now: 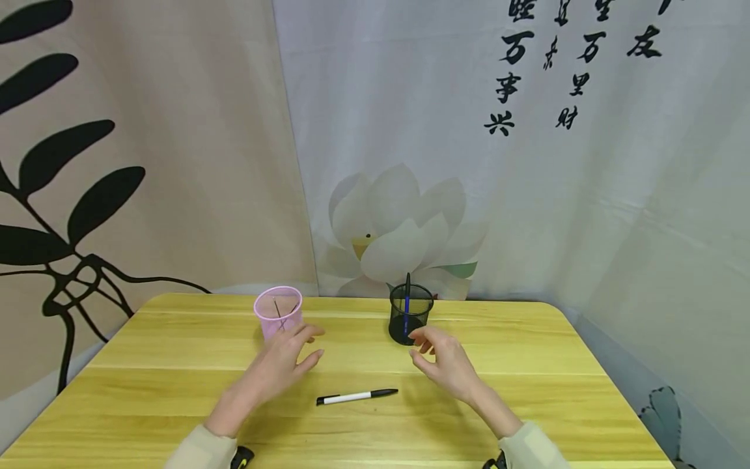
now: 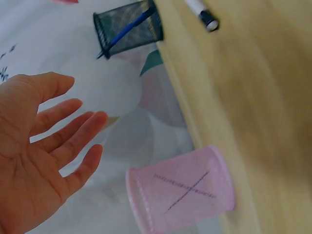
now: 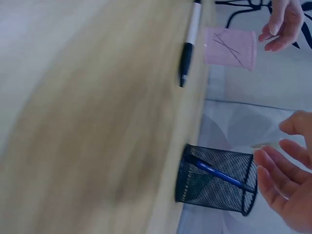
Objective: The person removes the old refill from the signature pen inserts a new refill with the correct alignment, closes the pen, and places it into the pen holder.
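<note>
My left hand (image 1: 280, 359) hovers over the table close to the pink pen cup (image 1: 271, 329), which has a dark X on its side. Its fingers are spread and hold nothing; the left wrist view shows the bare palm (image 2: 34, 151). On the right, my other hand (image 1: 448, 365) is near the black mesh pen holder (image 1: 399, 331), fingers loosely bent around nothing. A blue pen (image 3: 219, 174) with a dark end stands inside that holder, leaning against its wall. Between the hands lies a white pen (image 1: 354, 397) with black ends, touched by neither.
The wooden table (image 1: 176, 365) has rounded far corners, and both holders stand near its back edge. Behind it hangs a cloth backdrop (image 1: 387, 117) printed with dark leaves, a pale lotus and black characters. Dark bands (image 1: 241, 457) show at my wrists, beside light sleeves.
</note>
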A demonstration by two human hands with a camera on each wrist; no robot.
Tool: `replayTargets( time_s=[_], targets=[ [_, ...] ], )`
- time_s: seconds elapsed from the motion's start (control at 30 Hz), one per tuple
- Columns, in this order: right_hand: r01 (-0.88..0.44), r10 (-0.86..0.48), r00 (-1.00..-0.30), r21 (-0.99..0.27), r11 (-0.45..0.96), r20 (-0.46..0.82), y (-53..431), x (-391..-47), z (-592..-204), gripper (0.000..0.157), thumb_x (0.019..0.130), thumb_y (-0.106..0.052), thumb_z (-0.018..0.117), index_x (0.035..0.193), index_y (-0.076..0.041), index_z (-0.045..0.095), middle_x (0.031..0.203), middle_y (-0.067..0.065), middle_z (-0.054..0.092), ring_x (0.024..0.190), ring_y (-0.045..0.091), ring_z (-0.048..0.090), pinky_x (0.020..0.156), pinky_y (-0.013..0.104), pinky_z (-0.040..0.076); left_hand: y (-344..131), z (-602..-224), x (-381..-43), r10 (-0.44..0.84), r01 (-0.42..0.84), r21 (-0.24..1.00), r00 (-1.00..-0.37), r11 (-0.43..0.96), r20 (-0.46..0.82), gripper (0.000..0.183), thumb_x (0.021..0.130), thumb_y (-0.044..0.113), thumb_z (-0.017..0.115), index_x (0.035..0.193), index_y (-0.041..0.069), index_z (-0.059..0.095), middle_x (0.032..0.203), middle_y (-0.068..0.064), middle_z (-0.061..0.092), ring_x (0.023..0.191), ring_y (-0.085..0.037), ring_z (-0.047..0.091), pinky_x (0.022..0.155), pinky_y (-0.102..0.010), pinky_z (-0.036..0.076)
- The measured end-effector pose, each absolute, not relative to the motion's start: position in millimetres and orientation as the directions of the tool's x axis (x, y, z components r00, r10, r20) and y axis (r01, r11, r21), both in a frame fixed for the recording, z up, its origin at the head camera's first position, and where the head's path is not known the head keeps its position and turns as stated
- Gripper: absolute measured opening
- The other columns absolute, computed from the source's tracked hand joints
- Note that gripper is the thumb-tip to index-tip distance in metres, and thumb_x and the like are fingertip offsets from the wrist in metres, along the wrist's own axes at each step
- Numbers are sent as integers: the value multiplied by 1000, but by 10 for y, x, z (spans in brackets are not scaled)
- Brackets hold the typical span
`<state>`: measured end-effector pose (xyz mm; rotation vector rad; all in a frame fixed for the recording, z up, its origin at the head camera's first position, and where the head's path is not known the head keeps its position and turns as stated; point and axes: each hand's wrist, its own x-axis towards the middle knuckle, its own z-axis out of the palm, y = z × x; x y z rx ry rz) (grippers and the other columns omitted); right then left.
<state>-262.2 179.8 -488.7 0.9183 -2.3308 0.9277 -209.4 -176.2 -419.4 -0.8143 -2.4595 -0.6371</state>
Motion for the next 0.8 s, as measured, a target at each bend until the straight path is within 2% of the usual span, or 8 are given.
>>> replayTargets(
  time_s=[0.13, 0.2, 0.3, 0.43, 0.53, 0.67, 0.8],
  targets=[
    [-701, -448, -695, -394, 594, 562, 1863, -2942, -5486, 20, 103, -28, 83, 120, -20, 77, 99, -11, 75, 83, -7, 63, 67, 19, 54, -1880, -4763, -2387, 465, 695, 293, -679, 656, 568, 28, 102, 20, 83, 124, 5, 76, 113, -10, 83, 89, -16, 78, 75, -32, 65],
    [-675, -470, -726, -392, 625, 502, 1838, -2952, -5562, 23, 98, -26, 87, 119, -22, 77, 99, -13, 75, 84, -8, 63, 69, 18, 56, -1938, -5053, -2527, 484, 692, 307, -694, 654, 533, 30, 105, 26, 81, 127, 8, 76, 116, -8, 83, 91, -11, 76, 75, -29, 64],
    [-656, -509, -751, -394, 644, 420, 1778, -2895, -5556, 25, 96, -24, 89, 118, -19, 78, 99, -10, 76, 84, -7, 63, 71, 19, 55, -1972, -5368, -2664, 515, 670, 294, -725, 682, 456, 32, 101, 25, 85, 128, 11, 77, 116, -3, 83, 92, -8, 76, 76, -28, 65],
    [-632, -542, -775, -381, 674, 325, 1681, -2781, -5476, 25, 96, -24, 87, 118, -16, 80, 104, -5, 78, 87, -4, 64, 75, 19, 55, -1924, -5447, -2640, 547, 634, 287, -770, 719, 329, 36, 99, 25, 86, 131, 12, 77, 114, 1, 82, 95, -5, 74, 80, -25, 65],
    [-648, -574, -762, -344, 680, 301, 1609, -2734, -5450, 25, 97, -27, 86, 118, -15, 81, 106, -4, 78, 90, -1, 65, 77, 19, 56, -1870, -5426, -2579, 553, 615, 308, -789, 726, 268, 35, 99, 26, 85, 131, 11, 77, 112, 2, 81, 97, -3, 72, 83, -25, 65],
    [-677, -623, -736, -299, 672, 266, 1521, -2725, -5441, 27, 96, -29, 88, 118, -14, 82, 105, -4, 76, 92, 1, 65, 78, 20, 56, -1804, -5398, -2510, 577, 621, 320, -783, 715, 232, 35, 96, 28, 89, 125, 11, 78, 104, 6, 77, 90, 2, 65, 81, -24, 63],
    [-676, -648, -735, -298, 674, 202, 1445, -2731, -5427, 29, 94, -27, 89, 119, -13, 83, 103, -5, 74, 90, -2, 60, 78, 19, 55, -1755, -5381, -2465, 598, 635, 310, -772, 707, 216, 34, 93, 27, 93, 119, 11, 78, 94, 13, 66, 81, 8, 53, 75, -20, 56]
  ],
)
